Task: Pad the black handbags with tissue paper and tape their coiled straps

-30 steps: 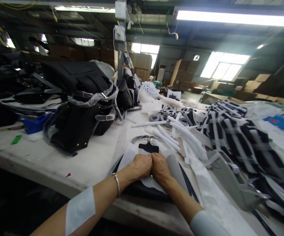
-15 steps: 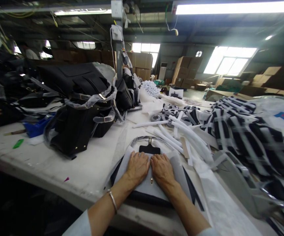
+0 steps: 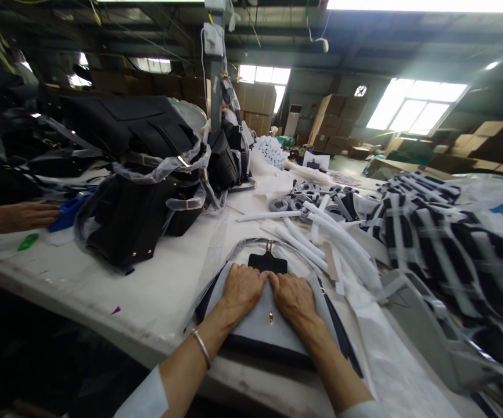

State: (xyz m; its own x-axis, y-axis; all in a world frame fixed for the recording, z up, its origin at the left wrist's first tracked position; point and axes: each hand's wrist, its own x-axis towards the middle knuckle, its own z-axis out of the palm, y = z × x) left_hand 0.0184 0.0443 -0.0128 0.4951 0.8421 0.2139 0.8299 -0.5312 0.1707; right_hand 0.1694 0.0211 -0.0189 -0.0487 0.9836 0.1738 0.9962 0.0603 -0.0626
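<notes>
A dark handbag (image 3: 273, 352) lies at the table's front edge, with a pale grey-white sheet (image 3: 251, 326) over its face. Through the sheet shows a small gold clasp (image 3: 271, 317). My left hand (image 3: 243, 289) and my right hand (image 3: 294, 299) rest side by side at the sheet's upper edge, thumbs meeting. Their fingers curl over that edge, closed on sheet and bag; the fingertips are hidden. Just beyond them is a black tab (image 3: 268, 264) with a gold buckle (image 3: 269, 246). A plastic-wrapped handle (image 3: 239, 248) arches behind it.
Black bags with plastic-wrapped straps (image 3: 125, 220) are piled at left. Another person's hand (image 3: 29, 216) reaches in beside a blue item (image 3: 71, 212). White foam tubes (image 3: 338, 232) lie behind the bag. Black-and-white strapped pieces (image 3: 434, 244) and a grey bag (image 3: 426, 325) fill the right.
My fingers have curled further over the sheet's upper edge and my thumbs have come together. At left, the other person's hand has moved right, to the blue item. The view has tilted slightly.
</notes>
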